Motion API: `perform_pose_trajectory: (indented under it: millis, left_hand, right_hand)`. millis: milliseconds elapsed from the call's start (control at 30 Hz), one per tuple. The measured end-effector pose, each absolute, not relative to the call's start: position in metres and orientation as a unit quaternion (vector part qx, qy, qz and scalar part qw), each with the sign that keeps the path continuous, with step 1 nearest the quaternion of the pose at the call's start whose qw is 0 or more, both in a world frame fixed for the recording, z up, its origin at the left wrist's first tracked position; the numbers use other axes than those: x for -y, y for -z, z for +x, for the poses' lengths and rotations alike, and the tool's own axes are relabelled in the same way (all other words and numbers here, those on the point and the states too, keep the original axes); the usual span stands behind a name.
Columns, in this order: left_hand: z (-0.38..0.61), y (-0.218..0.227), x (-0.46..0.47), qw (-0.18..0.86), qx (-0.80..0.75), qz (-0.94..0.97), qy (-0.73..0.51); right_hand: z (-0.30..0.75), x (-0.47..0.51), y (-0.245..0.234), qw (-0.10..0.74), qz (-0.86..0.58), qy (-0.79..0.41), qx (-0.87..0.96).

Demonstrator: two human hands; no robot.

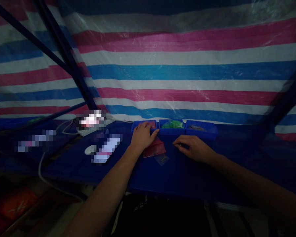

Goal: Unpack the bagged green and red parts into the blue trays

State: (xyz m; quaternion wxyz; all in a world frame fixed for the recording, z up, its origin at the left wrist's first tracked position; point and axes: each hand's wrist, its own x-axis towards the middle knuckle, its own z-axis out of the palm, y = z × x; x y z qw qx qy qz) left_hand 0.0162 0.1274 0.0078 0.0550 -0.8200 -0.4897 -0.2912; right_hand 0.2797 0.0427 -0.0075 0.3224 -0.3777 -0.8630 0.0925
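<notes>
My left hand (143, 134) lies over the left blue bin (135, 124), thumb apart from the fingers. Its fingertips reach in among reddish pink items whose kind is too dark to tell. Below that hand, a flat reddish packet (155, 149) rests on the blue table. Partly beside it is a small clear plastic bag (161, 159) with a tiny yellowish piece inside. To the right, my right hand (193, 147) hovers low over the table with thumb and fingers brought together; whatever they hold, if anything, is too small to make out.
A middle bin holds green packets (173, 124); a right bin (202, 129) contains thin brownish pieces. On the left are a blurred-out phone-like slab (107, 148), a white round object (90, 150) and a white cable (40, 168). Blue metal posts (76, 77) and striped sheeting (187, 72) stand behind.
</notes>
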Motion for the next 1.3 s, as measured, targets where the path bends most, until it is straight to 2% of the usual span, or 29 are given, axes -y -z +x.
perform_pose_trajectory:
  millis: [100,267,367,500,700,900,1300]
  left_hand:
    - [0.028,-0.015,-0.114,0.052,0.426,-0.825,0.367]
    - [0.053,-0.018,-0.095,-0.167,0.254,-0.887,0.349]
    - [0.063,-0.012,-0.092,-0.263,0.244,-0.869,0.341]
    - [0.064,-0.005,-0.096,-0.334,0.259,-0.83,0.363]
    - [0.064,0.0,-0.1,-0.37,0.264,-0.795,0.402]
    - [0.067,0.003,-0.099,-0.398,0.253,-0.789,0.394]
    - [0.069,0.002,-0.096,-0.344,0.224,-0.81,0.419]
  right_hand:
    - [0.282,-0.048,0.011,0.381,-0.442,-0.174,0.793]
    - [0.283,-0.052,0.017,0.45,-0.46,-0.31,0.699]
    - [0.282,-0.053,0.019,0.476,-0.442,-0.34,0.68]
    - [0.281,-0.056,0.021,0.499,-0.425,-0.371,0.658]
    - [0.281,-0.056,0.018,0.503,-0.409,-0.421,0.634]
    - [0.28,-0.055,0.018,0.5,-0.415,-0.408,0.641]
    - [0.275,-0.051,0.013,0.524,-0.409,-0.425,0.615]
